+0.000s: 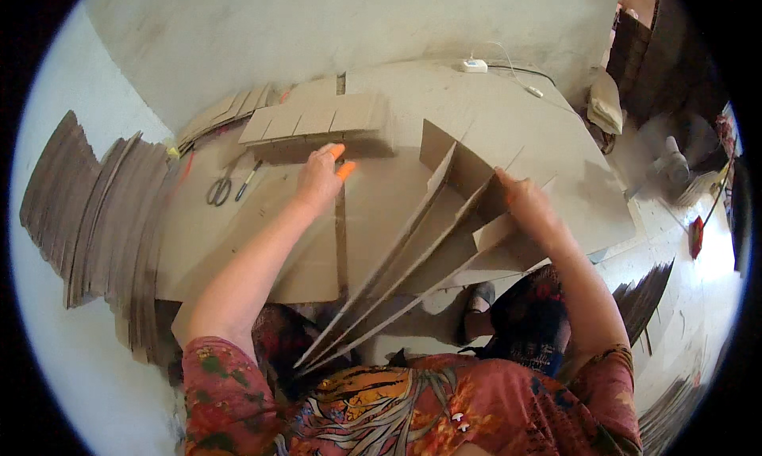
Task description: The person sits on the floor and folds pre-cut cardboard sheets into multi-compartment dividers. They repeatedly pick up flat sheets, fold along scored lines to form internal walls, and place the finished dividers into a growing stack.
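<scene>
My right hand grips the end of a cardboard divider, made of long strips slotted into shorter cross pieces. Its long strips fan from near my lap up over the table's front edge. My left hand has orange covers on two fingertips, which are spread apart with nothing between them. It is beside the near edge of a stack of slotted cardboard strips; whether it touches the stack I cannot tell.
Black-handled scissors and a dark pen lie on the table. Upright cardboard piles stand at left, with more cardboard at lower right. A white power adapter sits by the wall. A fan stands at right.
</scene>
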{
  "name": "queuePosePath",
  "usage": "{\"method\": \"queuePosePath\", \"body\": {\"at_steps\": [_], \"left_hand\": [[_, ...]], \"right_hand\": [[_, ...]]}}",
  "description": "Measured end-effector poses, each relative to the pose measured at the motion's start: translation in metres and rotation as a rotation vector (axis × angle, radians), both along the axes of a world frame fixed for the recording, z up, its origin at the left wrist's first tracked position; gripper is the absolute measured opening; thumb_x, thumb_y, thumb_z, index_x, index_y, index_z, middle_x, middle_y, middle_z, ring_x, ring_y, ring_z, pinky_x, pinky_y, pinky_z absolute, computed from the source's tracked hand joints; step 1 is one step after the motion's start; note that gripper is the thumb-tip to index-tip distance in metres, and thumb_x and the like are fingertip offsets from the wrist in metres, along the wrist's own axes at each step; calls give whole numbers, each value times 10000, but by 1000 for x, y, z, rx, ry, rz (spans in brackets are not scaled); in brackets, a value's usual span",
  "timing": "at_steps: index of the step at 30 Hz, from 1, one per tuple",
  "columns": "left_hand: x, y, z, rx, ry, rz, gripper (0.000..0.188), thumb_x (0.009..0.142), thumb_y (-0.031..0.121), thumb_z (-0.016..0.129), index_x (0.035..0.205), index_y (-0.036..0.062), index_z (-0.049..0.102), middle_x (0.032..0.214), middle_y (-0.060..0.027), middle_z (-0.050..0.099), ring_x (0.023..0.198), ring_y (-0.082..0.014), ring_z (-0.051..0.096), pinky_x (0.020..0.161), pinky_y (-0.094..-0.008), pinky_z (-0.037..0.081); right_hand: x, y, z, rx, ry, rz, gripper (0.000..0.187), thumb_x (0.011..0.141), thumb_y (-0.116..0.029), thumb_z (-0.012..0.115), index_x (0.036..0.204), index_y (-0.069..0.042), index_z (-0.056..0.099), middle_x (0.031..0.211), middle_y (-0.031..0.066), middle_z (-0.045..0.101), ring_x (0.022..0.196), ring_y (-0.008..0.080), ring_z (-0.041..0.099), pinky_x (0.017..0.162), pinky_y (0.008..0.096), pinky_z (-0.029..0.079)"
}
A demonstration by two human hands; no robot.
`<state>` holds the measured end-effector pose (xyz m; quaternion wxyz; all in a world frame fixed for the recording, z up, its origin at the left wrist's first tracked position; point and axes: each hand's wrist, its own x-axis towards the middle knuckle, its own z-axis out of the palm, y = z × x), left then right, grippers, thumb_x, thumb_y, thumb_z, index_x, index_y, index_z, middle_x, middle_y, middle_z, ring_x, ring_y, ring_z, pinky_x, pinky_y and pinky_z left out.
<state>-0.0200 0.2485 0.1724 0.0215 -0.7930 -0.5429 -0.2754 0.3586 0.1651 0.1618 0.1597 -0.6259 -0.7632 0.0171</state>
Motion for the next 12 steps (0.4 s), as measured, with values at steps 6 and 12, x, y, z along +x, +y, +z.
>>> {"method": "queuePosePath", "body": {"at_steps": [6, 12], "left_hand": [[3, 70, -5, -75, 348, 235, 616, 820, 272, 624, 1328, 77, 335, 1420, -73, 270, 1280, -335, 272, 1021, -462, 309], [-1, 114, 12, -130, 328, 164, 196, 829, 203, 528, 961, 68, 579, 975, -187, 600, 915, -376, 562, 751, -480, 452]], "right_hand": [[15, 43, 26, -13, -77, -165, 408, 852, -106, 465, 1258, -65, 457, 898, 209, 605, 864, 359, 585, 727, 445, 476], [-22, 1, 89, 398, 656, 216, 426, 897, -206, 531, 1273, -31, 438, 1164, 193, 547, 1033, 310, 543, 843, 389, 450]]}}
